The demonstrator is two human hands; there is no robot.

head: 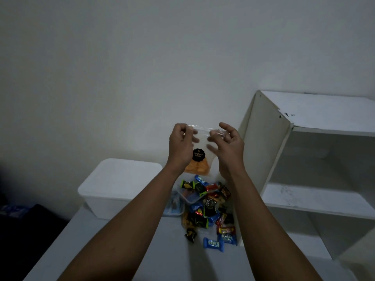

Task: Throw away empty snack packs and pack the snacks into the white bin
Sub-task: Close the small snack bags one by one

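I hold up a clear plastic snack pouch [199,151] with a black round label and orange chips at its bottom. My left hand [180,147] pinches its top left corner. My right hand [228,147] holds the top right edge, its fingers curled over the plastic. Below the pouch, a pile of small wrapped snacks [211,205] in blue, black, red and green lies on the white table [162,250]. The white bin [119,185], closed with a lid, stands to the left of the pile.
A small clear container with a blue lid [176,203] lies among the snacks. A white shelf unit [304,159] stands at the right, close to the pile. The wall is just behind. The floor at the left is dark.
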